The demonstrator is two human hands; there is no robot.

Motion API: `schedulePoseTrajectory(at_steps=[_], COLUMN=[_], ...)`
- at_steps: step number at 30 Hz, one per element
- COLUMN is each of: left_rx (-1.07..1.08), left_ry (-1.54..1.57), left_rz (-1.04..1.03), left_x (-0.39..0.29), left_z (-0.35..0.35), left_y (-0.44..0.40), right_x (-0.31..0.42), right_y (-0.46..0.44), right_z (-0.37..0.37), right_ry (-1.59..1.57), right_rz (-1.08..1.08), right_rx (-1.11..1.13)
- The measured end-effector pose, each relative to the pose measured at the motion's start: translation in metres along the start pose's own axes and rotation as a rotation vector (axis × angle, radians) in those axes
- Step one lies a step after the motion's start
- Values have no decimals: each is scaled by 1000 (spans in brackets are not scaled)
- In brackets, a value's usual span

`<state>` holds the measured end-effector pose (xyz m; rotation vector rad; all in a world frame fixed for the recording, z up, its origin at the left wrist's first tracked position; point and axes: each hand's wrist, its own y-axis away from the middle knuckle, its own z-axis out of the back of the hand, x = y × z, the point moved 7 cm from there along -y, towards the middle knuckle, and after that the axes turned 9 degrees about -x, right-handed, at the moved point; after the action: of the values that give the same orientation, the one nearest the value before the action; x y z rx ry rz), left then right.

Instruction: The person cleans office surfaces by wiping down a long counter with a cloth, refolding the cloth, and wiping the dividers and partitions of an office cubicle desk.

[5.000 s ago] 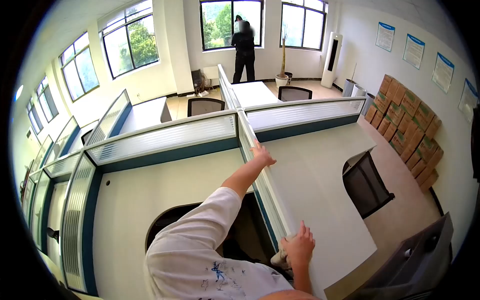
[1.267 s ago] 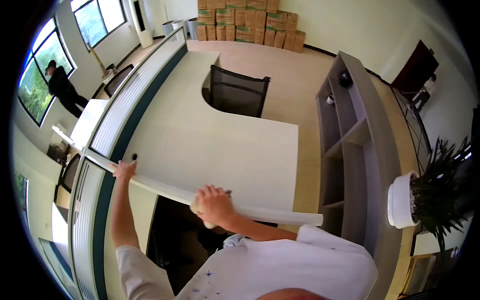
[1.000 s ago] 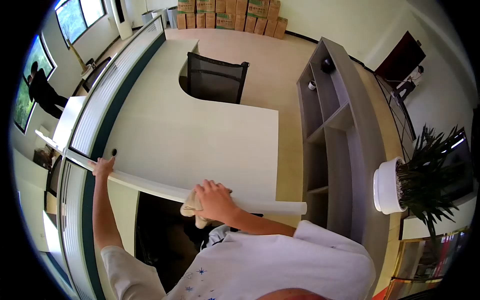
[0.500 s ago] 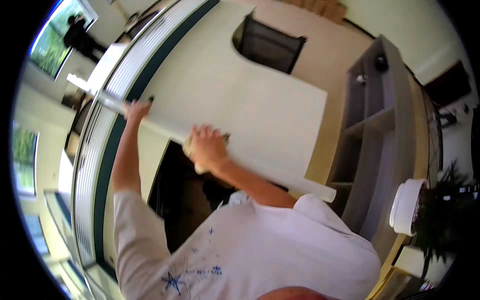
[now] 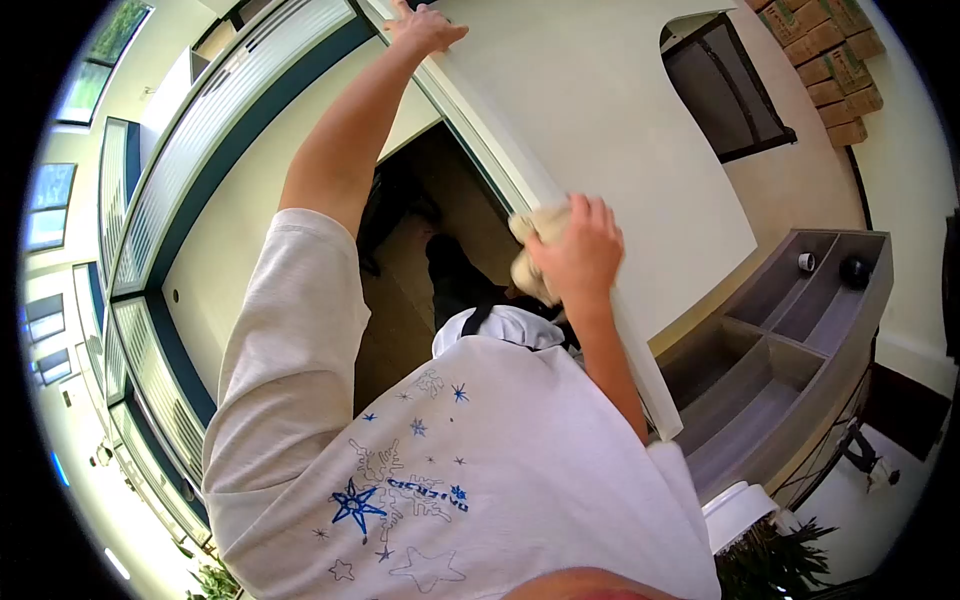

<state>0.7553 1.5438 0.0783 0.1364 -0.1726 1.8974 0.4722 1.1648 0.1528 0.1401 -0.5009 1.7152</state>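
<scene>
A white desk (image 5: 640,140) with a thick front edge (image 5: 500,150) slants across the view. My left hand (image 5: 425,30) is at the far end of that edge, at the top of the frame, fingers spread and apparently holding nothing. Nearer my body, my right hand (image 5: 585,255) is closed on a bunched beige cloth (image 5: 535,245). The cloth lies over the desk's front edge, and part of it hangs on my side. My palm and fingers hide the rest of it.
A dark mesh-backed chair (image 5: 725,90) stands beyond the desk, near stacked cardboard boxes (image 5: 825,60). To the right is a grey shelf unit (image 5: 790,330) with a white planter (image 5: 740,515) below it. A ribbed partition with a dark teal border (image 5: 240,150) runs along the left.
My view has swung, so the desk now lies further right and up. Both hands stay at its front edge. The cloth remains in my right hand.
</scene>
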Motion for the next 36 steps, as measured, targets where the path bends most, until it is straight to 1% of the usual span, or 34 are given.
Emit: schedulePoseTrajectory(at_steps=[2,3,6,7,9,11,13,16,17,19,22,25,27,29,30,31,32,33,36], left_rx=[19,24,-19,-32,-52,-57,-61,-37,-77,-260,41,-125,-74,-54,-23,-2,-9,16,-21], left_ry=[19,25,20,14,29,79,86,-3,-23,216,128,83,-6,165,156,130,120,153,227], left_rz=[3,1,13,-9,-38,1,22,-24,-36,-84,-204,-15,-119,-38,8,22,7,6,-6], left_x=[2,2,6,7,7,8,9,2,2,-7,-10,1,-11,-3,-2,-2,1,2,7], left_z=[-4,-3,-5,-6,-2,-6,-14,3,-6,36,10,11,17,11,23,22,31,31,45], left_y=[-1,-2,-6,-6,-1,-3,-9,4,0,30,16,16,29,20,28,29,36,37,48], right_x=[32,48,61,59,46,28,3,-20,-21,-12,12,41,57,57,56,50,51,41,25], right_y=[-34,-48,-67,-64,-46,-21,8,33,32,20,-8,-43,-55,-50,-42,-35,-25,-14,19], right_z=[-23,-28,-45,-46,-33,-12,9,26,25,14,-6,-26,-38,-36,-29,-28,-17,-17,12], right_ry=[45,31,9,4,-30,-27,10,52,63,71,56,35,34,-59,-106,-87,-98,-46,24], right_rz=[45,89,86,71,65,85,62,49,43,62,112,144,196,184,163,186,190,160,105], right_rx=[35,-6,-4,9,-55,-100,-62,-16,3,41,16,19,-7,-13,-5,-29,-26,-32,36])
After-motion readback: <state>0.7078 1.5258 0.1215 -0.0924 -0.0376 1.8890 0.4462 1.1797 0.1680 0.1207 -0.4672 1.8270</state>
